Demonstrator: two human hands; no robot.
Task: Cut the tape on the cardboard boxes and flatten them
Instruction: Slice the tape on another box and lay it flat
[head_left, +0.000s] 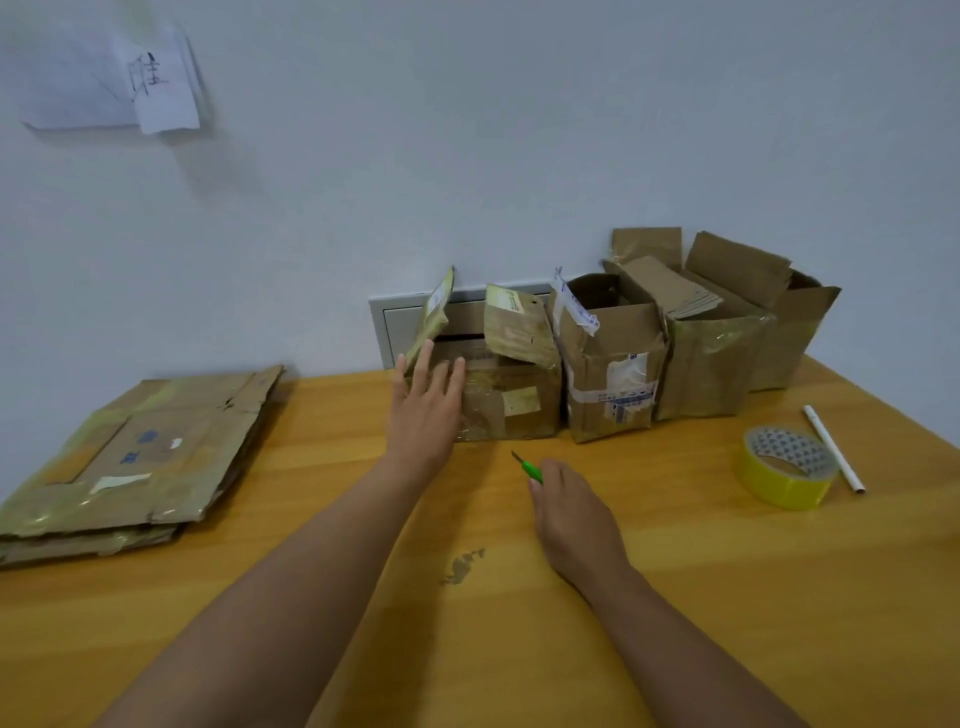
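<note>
Left hand (423, 410) reaches out, fingers straight and spread, touching or nearly touching the left side of the nearest standing box (506, 395), with nothing gripped. The right hand (574, 525) hovers low over the wooden table (727, 597), fingers curled round a green-handled cutter (529, 469), blade pointing far-left towards that box.

Progress looks partial. A stack of flattened boxes (140, 457) lies on the left of the table, at least two sheets deep, exact number unclear. Still upright along the far wall: four boxes by my count, running rightwards from the one at the left hand, all with top flaps open and tape on their sides. Those four look like the work left.

One roll of yellow tape (787, 467) sits near right, one white pen (834, 449) just beside it.
</note>
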